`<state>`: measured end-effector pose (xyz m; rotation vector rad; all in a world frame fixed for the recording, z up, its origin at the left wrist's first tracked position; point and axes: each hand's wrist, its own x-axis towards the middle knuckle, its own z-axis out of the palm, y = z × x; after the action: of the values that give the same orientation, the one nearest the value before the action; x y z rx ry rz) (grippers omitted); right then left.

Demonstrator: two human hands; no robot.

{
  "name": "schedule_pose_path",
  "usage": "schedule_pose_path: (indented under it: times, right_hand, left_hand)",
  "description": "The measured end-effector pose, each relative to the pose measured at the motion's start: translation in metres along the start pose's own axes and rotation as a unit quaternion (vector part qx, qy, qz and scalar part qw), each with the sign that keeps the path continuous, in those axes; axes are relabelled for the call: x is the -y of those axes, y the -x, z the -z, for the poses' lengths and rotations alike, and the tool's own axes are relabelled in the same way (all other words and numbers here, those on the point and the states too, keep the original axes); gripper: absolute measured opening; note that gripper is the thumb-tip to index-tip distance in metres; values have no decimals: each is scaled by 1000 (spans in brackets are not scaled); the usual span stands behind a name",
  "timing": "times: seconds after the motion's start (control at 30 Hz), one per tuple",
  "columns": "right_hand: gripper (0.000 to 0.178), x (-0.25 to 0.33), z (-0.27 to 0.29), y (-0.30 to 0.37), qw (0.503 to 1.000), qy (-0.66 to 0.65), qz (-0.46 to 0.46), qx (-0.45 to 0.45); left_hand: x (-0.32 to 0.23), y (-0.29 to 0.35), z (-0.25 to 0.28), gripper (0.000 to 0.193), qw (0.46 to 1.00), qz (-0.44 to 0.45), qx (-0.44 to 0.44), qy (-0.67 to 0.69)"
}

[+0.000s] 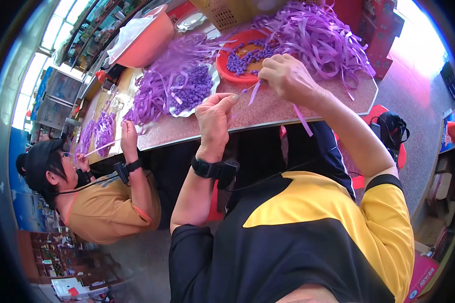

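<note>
My left hand (215, 118) is closed in a pinch at the near edge of the table, thumb and forefinger together at the end of a thin strand. A small purple bead (244, 91) sits just past those fingertips. Higher and to the right, my right hand (289, 78) is closed, its fingertips gripping a purple ribbon (255, 94). One length of it hangs below the fingers, and another strip dangles under the wrist. Just behind the hands stands a red bowl (222, 69) of purple beads. What exactly the left fingertips hold is too small to make out.
A heap of purple ribbons (321, 43) covers the table's right side. At left are more ribbons (149, 93) and a white dish (216, 83) of beads. A pink basin (149, 40) stands behind. A co-worker (114, 202) at my left holds a pale strip.
</note>
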<state>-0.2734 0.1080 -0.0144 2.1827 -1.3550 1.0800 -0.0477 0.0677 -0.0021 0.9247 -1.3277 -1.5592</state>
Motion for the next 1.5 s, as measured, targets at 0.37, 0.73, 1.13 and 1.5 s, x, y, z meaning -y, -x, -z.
schedule_pose_path:
  times: [0.37, 0.73, 1.13, 1.5]
  right_hand:
    - [13, 30, 22, 1, 998, -36, -34, 39]
    - [4, 32, 32, -3, 993, -94, -64, 36]
    - [4, 15, 36, 8, 986, -139, -84, 41]
    - [8, 12, 50, 17, 979, -142, -122, 80]
  left_hand:
    - [5, 8, -15, 8, 998, -26, 48, -16]
    - [-7, 19, -24, 28, 987, -102, 107, -69]
    - [6, 5, -28, 17, 962, -190, 59, -189]
    - [15, 6, -43, 20, 970, -169, 93, -147]
